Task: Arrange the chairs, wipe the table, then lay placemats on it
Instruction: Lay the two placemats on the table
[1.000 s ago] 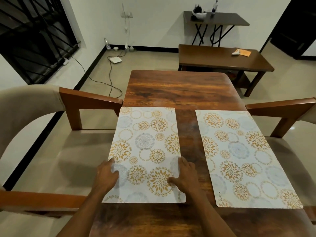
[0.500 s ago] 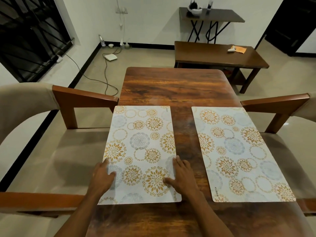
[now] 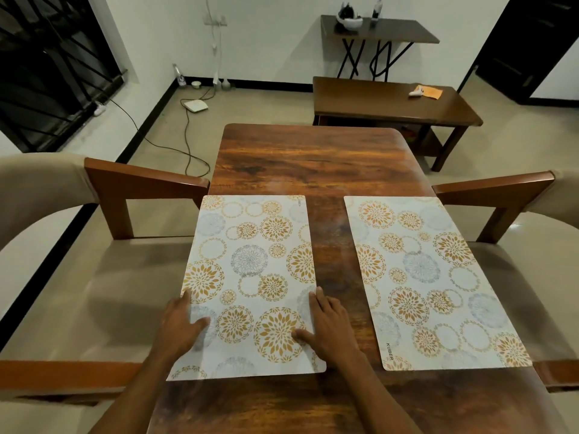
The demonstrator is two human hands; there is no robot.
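Dark brown wood with a strong grain makes the surface, which runs from the lower edge of the frame up to the centre. Two placemats lie on it side by side and apart, with a strip of bare wood between them. Both are pale with orange and grey round flower patterns.

The left placemat lies at the lower centre, and its left edge runs along the left side of the surface. The right placemat lies at the lower right and carries the word KUBER near its lower left corner.

The left grip, a bare hand, rests flat on the lower left part of the left placemat. Its fingers are straight and apart and clamp nothing. The right grip rests flat on the right edge of the same placemat, half on the wood, with its fingers also straight and holding nothing.

A padded beige chair with wooden arms, the left chair, stands at the left side. The right chair stands at the right side.

In the upper right, a lower second surface carries an orange paper.
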